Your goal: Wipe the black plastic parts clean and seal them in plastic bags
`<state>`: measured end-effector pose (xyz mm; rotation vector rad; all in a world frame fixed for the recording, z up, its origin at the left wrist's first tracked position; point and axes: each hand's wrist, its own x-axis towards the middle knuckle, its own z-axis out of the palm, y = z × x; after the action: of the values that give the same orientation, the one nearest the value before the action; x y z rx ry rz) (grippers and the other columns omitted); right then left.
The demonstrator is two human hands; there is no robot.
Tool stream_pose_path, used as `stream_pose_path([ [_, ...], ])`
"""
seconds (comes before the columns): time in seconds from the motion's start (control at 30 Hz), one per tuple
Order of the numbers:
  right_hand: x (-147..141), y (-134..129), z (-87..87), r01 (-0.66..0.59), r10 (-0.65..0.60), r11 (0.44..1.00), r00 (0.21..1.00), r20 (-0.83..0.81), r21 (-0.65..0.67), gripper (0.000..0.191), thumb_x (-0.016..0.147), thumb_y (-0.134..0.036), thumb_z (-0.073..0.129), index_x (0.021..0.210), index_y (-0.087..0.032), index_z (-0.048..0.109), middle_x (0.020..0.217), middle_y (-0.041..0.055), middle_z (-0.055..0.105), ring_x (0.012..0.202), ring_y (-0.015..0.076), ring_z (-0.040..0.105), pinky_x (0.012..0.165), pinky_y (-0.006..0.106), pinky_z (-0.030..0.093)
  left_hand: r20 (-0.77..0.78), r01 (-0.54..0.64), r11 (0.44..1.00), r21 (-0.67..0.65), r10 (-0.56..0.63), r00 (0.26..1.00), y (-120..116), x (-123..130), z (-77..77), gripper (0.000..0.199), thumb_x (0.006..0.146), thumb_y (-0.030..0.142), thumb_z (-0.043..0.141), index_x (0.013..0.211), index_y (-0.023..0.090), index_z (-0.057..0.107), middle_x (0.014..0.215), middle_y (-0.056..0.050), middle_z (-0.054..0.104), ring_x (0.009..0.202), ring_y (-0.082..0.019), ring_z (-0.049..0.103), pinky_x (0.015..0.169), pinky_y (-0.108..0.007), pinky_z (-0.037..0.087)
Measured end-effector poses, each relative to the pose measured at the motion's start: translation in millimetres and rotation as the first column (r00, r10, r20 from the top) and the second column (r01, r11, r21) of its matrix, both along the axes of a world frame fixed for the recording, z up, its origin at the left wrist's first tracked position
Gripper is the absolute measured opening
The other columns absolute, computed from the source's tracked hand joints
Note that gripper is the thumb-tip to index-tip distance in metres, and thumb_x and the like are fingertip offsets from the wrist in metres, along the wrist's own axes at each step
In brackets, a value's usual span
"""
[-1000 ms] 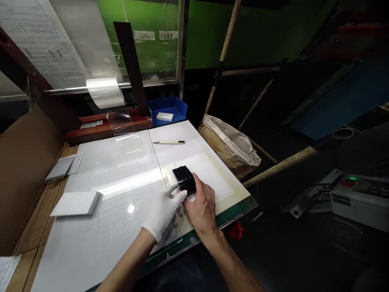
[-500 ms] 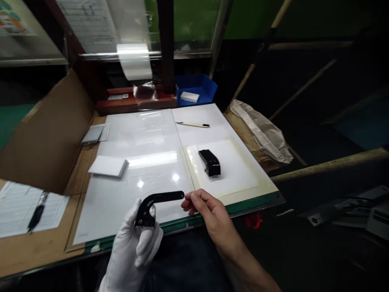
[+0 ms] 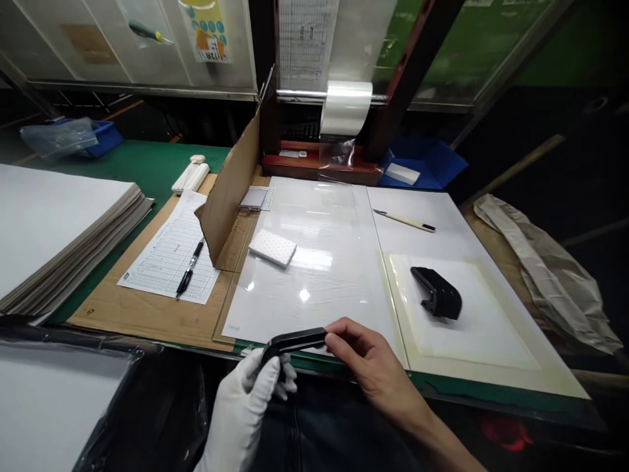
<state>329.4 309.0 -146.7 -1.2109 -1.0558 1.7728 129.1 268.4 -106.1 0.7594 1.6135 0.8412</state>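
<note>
- I can see the left hand (image 3: 240, 406), in a white glove, at the bottom centre of the frame, its fingers wrapped around the bent end of a slim black part (image 3: 295, 339).
- The bare right hand (image 3: 376, 360), just right of it, grasps the straight end of that same part between thumb and fingers, so both hands have hold of it above the front edge of the table.
- A second black part (image 3: 439, 294), chunkier and curved, lies at the right of the frame on a pale sheet with yellowish edges (image 3: 476, 341), well apart from the hands.
- Above that, right of centre, a knife with a cream handle (image 3: 405, 221) lies on the white surface.
- Near the middle of the frame there's a white textured block (image 3: 272, 248) sitting on the glossy film.
- Over to the left, a black pen (image 3: 190, 270) lies across a printed form (image 3: 164, 255), beside an upright cardboard panel (image 3: 233, 177).
- A thick stack of sheets (image 3: 59, 229) fills the far left.
- At the upper centre a roll of clear film (image 3: 346, 108) hangs on a metal rod; to its lower right, a blue bin (image 3: 439, 164) has a small white block (image 3: 403, 173) in it.
</note>
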Motion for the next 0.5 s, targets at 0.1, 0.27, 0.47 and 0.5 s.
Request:
stream_pose_path([
  [0.1, -26.3, 56.2, 6.4, -0.087, 0.047, 0.960, 0.987, 0.155, 0.268, 0.041, 0.094, -0.055, 0.061, 0.122, -0.025, 0.065, 0.123, 0.0055, 0.069, 0.115, 0.0239, 0.063, 0.096, 0.038, 0.051, -0.085, -0.170, 0.984, 0.058, 0.175, 0.981, -0.3, -19.2, 1.4, 0.053, 0.073, 0.061, 0.078, 0.103, 0.018, 0.075, 0.090, -0.008, 0.080, 0.084, -0.026, 0.076, 0.078, -0.032, 0.062],
  [0.27, -94.7, 147.7, 4.0, -0.197, -0.203, 0.761, 0.832, 0.516, 0.617, 0.056, 0.089, -0.031, 0.075, 0.142, -0.025, 0.057, 0.155, 0.0101, 0.047, 0.147, 0.0329, 0.037, 0.120, 0.057, 0.029, -0.166, -0.222, 0.959, 0.177, 0.251, 0.953, 11.9, -20.3, -1.9, 0.056, 0.074, 0.056, 0.080, 0.118, 0.023, 0.070, 0.100, -0.006, 0.080, 0.093, -0.025, 0.076, 0.084, -0.030, 0.062],
  [0.47, -54.3, 99.8, -11.8, -0.137, -0.153, 0.844, 0.866, 0.476, 0.519, 0.037, 0.100, -0.041, 0.058, 0.135, -0.030, 0.063, 0.149, 0.0071, 0.054, 0.137, 0.0277, 0.052, 0.112, 0.054, 0.045, -0.336, 0.052, 0.923, 0.380, 0.085, 0.938, 26.3, 10.1, -20.0, 0.027, 0.086, 0.039, 0.073, 0.112, 0.029, 0.076, 0.114, -0.003, 0.077, 0.107, -0.023, 0.071, 0.100, -0.032, 0.054],
  [0.5, -36.1, 79.4, -8.2, -0.036, -0.192, 0.879, 0.886, 0.422, 0.475, 0.039, 0.101, -0.045, 0.055, 0.137, -0.031, 0.061, 0.148, 0.0056, 0.056, 0.137, 0.0265, 0.052, 0.112, 0.053, 0.046, -0.354, 0.104, 0.908, 0.406, 0.052, 0.934, 27.2, 15.3, -24.4, 0.027, 0.087, 0.036, 0.073, 0.113, 0.030, 0.076, 0.115, -0.003, 0.077, 0.107, -0.023, 0.071, 0.102, -0.032, 0.053],
])
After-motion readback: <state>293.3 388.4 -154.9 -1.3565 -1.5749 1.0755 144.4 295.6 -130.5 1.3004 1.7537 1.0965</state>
